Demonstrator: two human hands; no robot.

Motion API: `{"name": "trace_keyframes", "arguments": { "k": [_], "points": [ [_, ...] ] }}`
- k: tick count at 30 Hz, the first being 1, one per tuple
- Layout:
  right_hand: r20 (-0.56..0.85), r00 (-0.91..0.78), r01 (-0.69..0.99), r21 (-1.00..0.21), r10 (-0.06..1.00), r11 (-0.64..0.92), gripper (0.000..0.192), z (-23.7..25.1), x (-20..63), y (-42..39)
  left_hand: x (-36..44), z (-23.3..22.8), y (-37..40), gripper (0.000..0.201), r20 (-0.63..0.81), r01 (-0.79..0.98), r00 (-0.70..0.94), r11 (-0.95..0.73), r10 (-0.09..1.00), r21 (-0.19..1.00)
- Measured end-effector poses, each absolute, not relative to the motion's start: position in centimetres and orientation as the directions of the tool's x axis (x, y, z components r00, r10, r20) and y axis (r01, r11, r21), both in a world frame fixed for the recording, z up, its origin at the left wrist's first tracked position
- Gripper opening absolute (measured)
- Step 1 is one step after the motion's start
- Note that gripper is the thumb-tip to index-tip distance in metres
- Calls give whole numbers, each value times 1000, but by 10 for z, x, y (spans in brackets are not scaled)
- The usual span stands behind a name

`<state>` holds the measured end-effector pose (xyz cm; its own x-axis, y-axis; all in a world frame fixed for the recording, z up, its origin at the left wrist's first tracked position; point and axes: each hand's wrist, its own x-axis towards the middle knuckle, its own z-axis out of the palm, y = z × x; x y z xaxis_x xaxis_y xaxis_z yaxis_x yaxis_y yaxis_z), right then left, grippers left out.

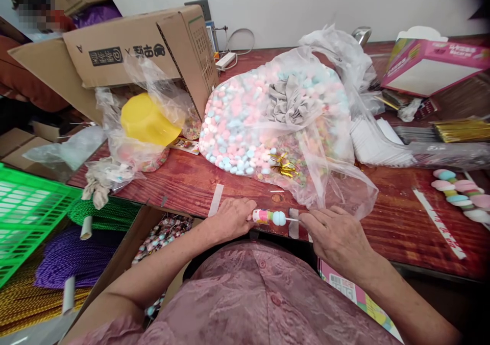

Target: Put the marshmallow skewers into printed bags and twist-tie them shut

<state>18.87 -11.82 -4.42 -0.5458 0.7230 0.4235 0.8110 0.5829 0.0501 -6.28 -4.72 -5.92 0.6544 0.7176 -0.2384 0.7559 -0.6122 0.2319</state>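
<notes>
At the table's front edge, a marshmallow skewer [278, 218] lies level between my two hands. It carries a pale blue marshmallow, a greenish-yellow piece and a section with a pink and white printed wrapper. My left hand [234, 218] is closed round the wrapped end, which its fingers partly hide. With fingers pressed together, my right hand [337, 238] pinches the bare thin stick at the other end. Just beyond, a large clear bag [233, 125] of pink, white and blue marshmallows rests on the table, with a grey crumpled cloth [289, 100] on top.
A cardboard box [133, 44] and a yellow bowl-like piece [147, 120] stand left. Finished-looking marshmallow skewers [459, 192] lie right, below white sticks or papers [378, 143] and a pink carton [432, 64]. A green basket [30, 212] and purple cord bundles [84, 258] sit lower left. Another person is far left.
</notes>
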Motion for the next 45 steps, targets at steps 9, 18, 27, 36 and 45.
{"name": "trace_keyframes", "arguments": {
  "k": [9,18,27,36,45],
  "points": [
    [365,-550,812,24,751,583,26,-48,178,-116,-53,-61,-49,24,-230,736,673,-604,703,307],
    [324,-703,663,-24,634,748,27,-31,194,-86,-53,-48,-41,21,-296,639,764,-612,573,466],
    [388,-734,554,-132,557,822,28,-37,201,-82,-58,-50,-30,32,-287,440,857,-318,427,840],
    [513,-680,551,-113,524,827,30,-48,204,-99,-58,-55,-35,47,-354,334,818,125,453,934],
    [462,-708,566,-79,534,820,23,-50,196,-106,-51,-51,-39,47,-356,490,813,-210,461,846]
  ]
}}
